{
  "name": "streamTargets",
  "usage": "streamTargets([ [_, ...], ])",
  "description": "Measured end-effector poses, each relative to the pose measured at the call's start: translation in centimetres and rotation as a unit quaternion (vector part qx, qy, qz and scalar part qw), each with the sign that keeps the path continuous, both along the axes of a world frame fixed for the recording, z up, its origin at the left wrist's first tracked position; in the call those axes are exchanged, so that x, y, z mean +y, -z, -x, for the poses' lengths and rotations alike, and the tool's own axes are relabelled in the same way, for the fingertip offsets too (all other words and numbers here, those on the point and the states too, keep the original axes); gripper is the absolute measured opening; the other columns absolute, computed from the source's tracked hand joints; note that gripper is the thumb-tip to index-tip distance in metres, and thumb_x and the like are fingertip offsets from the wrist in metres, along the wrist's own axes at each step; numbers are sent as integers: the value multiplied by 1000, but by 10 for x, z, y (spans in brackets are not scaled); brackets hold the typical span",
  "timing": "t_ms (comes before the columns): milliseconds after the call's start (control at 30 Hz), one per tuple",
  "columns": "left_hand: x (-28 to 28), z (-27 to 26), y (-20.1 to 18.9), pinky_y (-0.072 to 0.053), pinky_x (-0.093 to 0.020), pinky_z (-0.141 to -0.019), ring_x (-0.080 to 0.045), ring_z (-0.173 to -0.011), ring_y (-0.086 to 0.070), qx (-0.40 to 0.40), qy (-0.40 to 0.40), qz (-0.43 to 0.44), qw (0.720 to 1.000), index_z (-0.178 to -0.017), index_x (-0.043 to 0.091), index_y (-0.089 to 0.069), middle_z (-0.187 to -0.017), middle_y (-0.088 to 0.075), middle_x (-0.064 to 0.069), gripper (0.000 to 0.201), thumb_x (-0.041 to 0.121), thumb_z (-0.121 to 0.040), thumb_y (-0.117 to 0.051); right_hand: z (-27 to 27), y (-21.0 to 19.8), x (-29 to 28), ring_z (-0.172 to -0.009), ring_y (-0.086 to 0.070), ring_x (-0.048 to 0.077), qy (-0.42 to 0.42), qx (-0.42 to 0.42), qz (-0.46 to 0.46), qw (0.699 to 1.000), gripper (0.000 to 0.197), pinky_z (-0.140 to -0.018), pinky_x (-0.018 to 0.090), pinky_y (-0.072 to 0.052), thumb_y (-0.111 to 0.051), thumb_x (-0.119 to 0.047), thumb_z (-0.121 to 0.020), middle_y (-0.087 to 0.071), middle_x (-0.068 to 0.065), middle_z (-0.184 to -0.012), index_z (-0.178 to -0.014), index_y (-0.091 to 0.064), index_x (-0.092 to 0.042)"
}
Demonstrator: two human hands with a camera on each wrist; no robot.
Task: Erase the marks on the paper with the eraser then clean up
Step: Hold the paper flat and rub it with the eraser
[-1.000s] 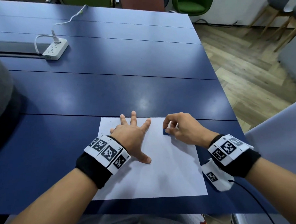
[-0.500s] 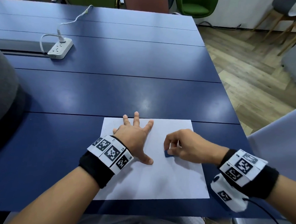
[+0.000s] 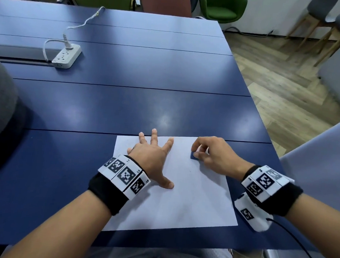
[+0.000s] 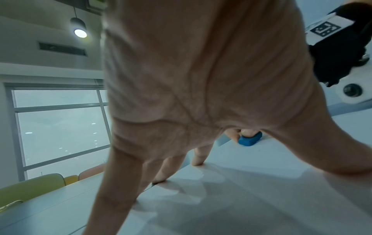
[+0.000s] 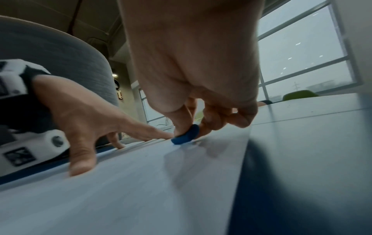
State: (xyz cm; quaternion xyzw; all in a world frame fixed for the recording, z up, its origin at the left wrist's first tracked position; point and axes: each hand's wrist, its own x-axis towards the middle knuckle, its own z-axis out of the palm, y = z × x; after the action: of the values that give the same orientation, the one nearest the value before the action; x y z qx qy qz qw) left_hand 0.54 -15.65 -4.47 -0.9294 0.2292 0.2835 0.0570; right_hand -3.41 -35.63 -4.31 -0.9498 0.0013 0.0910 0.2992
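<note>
A white sheet of paper (image 3: 185, 200) lies on the blue table near its front edge. My left hand (image 3: 154, 155) is spread flat on the sheet's upper left part, fingers straight, thumb out to the right. My right hand (image 3: 207, 152) pinches a small blue eraser (image 3: 193, 156) between thumb and fingers and holds it against the paper near the upper right corner. The eraser (image 5: 186, 135) shows tilted, its lower edge on the sheet; in the left wrist view the eraser (image 4: 249, 140) sits past the palm. A tiny faint mark (image 3: 190, 171) lies below the eraser.
A white power strip (image 3: 66, 57) with its cable lies at the far left of the blue table (image 3: 136, 107). Coloured chairs (image 3: 220, 7) stand behind the table. A grey chair back (image 3: 1, 104) is at the left. The table's right edge is close to the paper.
My right hand, with the eraser, slid down the sheet toward me and has since moved back up near the top right corner. The left hand has stayed flat on the paper.
</note>
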Motion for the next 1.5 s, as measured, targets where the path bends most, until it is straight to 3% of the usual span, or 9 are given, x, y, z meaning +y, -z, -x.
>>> streamTargets([
  [167,-1,0,1,-36,-61,-105,-51,-144,8,-5,4,-5,1000,-152,35,15,-159,23,-16,137,74,-57,-76,19,-7,5,-62,-53,7,-105,86,29,990,5,-61,23,-45,-66,-21,-84,-64,-7,-73,-85,-68,-26],
  [367,-1,-1,1,-37,-60,-104,-50,-145,7,-4,4,-9,1000,-151,37,16,-159,24,-15,137,76,-56,-75,-13,-2,-1,-62,-53,5,-9,8,12,1000,7,-66,27,-46,-65,-18,-83,-62,-9,-71,-84,-67,-25],
  [533,-1,-1,0,-36,-60,-105,-51,-144,8,0,4,-13,1000,-152,36,16,-159,24,-16,137,74,-57,-75,2,-11,-1,-57,-51,4,-88,71,29,993,9,-54,11,-36,-68,-15,-81,-62,-8,-67,-82,-72,-23],
  [667,-1,-2,1,-36,-60,-106,-50,-145,8,2,1,-12,1000,-151,37,17,-159,25,-15,137,75,-57,-75,-20,-6,2,-64,-55,6,-16,13,14,1000,6,-65,23,-41,-67,-17,-83,-61,-11,-68,-84,-67,-23],
  [867,-1,-1,1,-36,-60,-105,-51,-144,8,-2,4,-15,1000,-151,36,16,-159,24,-16,137,75,-57,-75,8,-10,-4,-50,-49,1,-76,82,-12,994,10,-49,9,-37,-69,-12,-82,-58,-8,-62,-79,-69,-21],
  [1067,-1,-2,1,-34,-60,-106,-49,-145,9,2,1,-13,1000,-151,37,17,-159,25,-14,137,75,-57,-75,-5,-3,-2,-60,-53,5,1,27,-25,999,2,-59,18,-40,-69,-16,-84,-62,-7,-68,-86,-69,-18],
  [1233,-1,-1,1,-34,-61,-106,-49,-145,9,2,1,-18,1000,-151,37,17,-159,25,-14,138,75,-57,-75,14,-12,-4,-55,-49,4,-85,97,-11,992,8,-51,9,-37,-68,-10,-82,-66,1,-72,-82,-71,-17],
  [1367,-1,-2,2,-34,-61,-106,-49,-145,9,-1,3,-17,1000,-151,38,18,-159,25,-14,138,76,-56,-74,-8,-8,-1,-58,-52,3,-28,31,-7,999,6,-56,13,-37,-67,-13,-85,-64,-2,-72,-84,-69,-18],
  [1500,-1,-1,2,-34,-61,-106,-50,-144,9,-1,5,-18,1000,-151,37,18,-159,25,-15,138,77,-56,-74,9,-6,-6,-55,-50,3,-30,50,-33,998,9,-53,11,-37,-68,-11,-83,-59,-4,-67,-79,-69,-19],
])
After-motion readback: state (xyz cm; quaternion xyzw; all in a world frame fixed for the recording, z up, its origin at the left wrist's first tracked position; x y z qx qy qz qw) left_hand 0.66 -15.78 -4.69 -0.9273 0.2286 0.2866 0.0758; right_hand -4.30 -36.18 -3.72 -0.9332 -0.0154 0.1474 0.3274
